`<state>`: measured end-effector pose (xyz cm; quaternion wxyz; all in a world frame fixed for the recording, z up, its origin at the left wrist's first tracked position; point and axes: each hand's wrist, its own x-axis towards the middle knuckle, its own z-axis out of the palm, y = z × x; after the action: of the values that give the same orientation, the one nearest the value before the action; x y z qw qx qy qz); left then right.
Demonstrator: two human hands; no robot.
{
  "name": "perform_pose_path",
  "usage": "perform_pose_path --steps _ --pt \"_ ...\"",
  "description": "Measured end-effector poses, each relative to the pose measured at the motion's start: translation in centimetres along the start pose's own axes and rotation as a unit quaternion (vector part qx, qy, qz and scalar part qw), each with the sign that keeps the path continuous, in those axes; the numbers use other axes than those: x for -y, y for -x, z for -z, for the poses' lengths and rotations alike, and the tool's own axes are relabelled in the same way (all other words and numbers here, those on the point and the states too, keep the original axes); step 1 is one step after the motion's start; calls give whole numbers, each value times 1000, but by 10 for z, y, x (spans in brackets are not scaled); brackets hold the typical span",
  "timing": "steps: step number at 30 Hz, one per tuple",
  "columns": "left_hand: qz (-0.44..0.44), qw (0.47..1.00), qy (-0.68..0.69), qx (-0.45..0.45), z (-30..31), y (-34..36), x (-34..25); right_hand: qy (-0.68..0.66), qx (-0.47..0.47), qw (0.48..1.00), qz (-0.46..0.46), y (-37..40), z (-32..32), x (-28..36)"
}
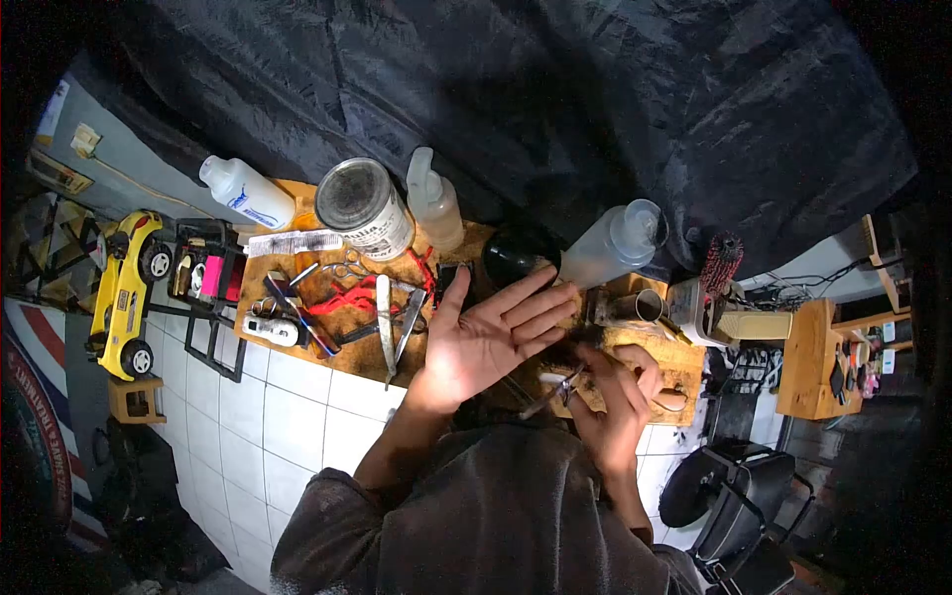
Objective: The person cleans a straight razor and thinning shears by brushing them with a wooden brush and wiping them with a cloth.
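My left hand (501, 327) is held palm up over the front of the wooden table (362, 362), fingers stretched out and nothing on the palm. To its right, the fingers of my right hand (617, 402) are bent around a slim tool (551, 393) with a thin, blade-like end pointing left. Its exact kind is hard to make out. Beside my left hand lie a straight razor with a pale handle (385, 317) and a second, metal one (408, 322). A black round bowl (520, 256) stands behind my left fingertips.
Along the back stand a white bottle (248, 193), a large can (365, 210), a pump bottle (434, 206) and a spray bottle (617, 248). Scissors (345, 266), a comb (294, 243) and a hair clipper (271, 329) lie left. A round brush (722, 263) stands right; a black chair (744, 501) is below.
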<state>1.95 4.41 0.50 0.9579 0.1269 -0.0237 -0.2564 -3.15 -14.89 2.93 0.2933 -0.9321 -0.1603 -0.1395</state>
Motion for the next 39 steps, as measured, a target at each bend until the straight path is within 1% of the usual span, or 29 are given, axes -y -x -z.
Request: perform_pose_path --steps 2,6,7,10,12,13,15,17,18,19,21,22,24,26,28,29,31,34,35,37,39 --pt "0 999 -27 28 2 0 3 13 -10 1000 -7 -3 -1 3" --pt "4 1000 -16 26 -4 2 6 44 -25 998 -30 -6 -5 5" --pt "9 1000 -14 14 -4 1 7 44 -26 998 -31 -5 -6 4" --pt "15 1000 -5 2 -2 2 7 52 -13 998 -18 2 -10 -7" --pt "16 1000 3 3 2 2 8 3 -28 999 24 7 -13 -15" --pt "5 1000 -9 12 4 2 9 3 -29 999 23 5 -12 -12" --pt "-5 1000 -22 21 7 2 10 5 -28 999 -20 -4 -7 0" --pt "-29 996 -85 -21 8 4 11 14 -34 999 -20 -3 -8 -3" --pt "-58 988 -138 -24 6 4 11 22 -38 999 -18 -3 -9 -6" --pt "-56 988 -139 -24 6 5 12 22 -40 999 -20 -1 -10 -10" --pt "-109 965 -231 -65 5 9 15 -35 -41 998 -16 1 -12 -16" --pt "-134 970 -200 -39 11 10 17 -35 -42 998 -18 0 -12 -14" --pt "-143 972 -183 -30 20 12 19 -44 -66 996 -39 -6 -12 -8" --pt "-151 974 -166 -20 22 14 21 -48 -68 995 -52 -6 -13 -6" --pt "-193 949 -248 -13 19 14 24 -53 -70 994 -64 -7 -12 -6" --pt "-192 949 -249 -13 19 14 26 -55 -63 994 -66 -7 -11 -6" --pt "-211 939 -267 -53 22 14 30 -58 -57 994 -67 -7 -11 -6" --pt "-228 930 -282 -56 23 12 31 -67 -52 994 -70 -6 -12 -8" --pt "-227 931 -282 -56 22 11 31 -68 -52 994 -71 -5 -13 -8" --pt "-218 929 -285 -93 20 11 30 -70 -52 994 -72 -4 -13 -8" --pt "-216 929 -282 -98 20 11 30 -79 -52 993 -73 -4 -13 -9"
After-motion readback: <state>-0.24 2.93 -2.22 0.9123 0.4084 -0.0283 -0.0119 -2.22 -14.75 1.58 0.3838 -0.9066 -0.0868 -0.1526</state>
